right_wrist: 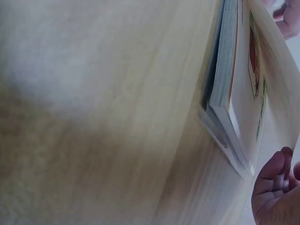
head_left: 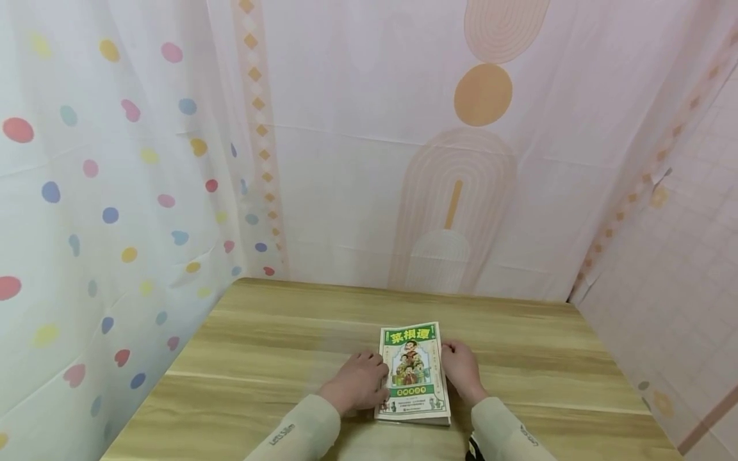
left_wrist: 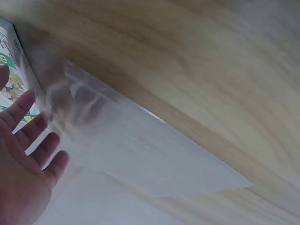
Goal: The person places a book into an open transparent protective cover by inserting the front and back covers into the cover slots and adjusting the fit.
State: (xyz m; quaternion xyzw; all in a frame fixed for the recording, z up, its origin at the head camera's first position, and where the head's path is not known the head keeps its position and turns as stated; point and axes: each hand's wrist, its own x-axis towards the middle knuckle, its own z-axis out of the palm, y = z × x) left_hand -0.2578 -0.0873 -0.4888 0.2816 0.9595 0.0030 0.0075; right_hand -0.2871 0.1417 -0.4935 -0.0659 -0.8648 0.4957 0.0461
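The largest thing, the pale wood-grain table point(head_left: 259, 358), carries the white rectangular paperback book point(head_left: 410, 400) towards six o'clock. The book's long axis runs roughly twelve to six; it lies at three o'clock from the left hand point(head_left: 360, 381), which overlaps its edge, and nine o'clock from the right hand point(head_left: 462, 371). Cartoon figures and green bands mark its cover. Left fingers spread loosely, apparently holding nothing; right fingers curl, but I cannot tell whether they pinch anything.
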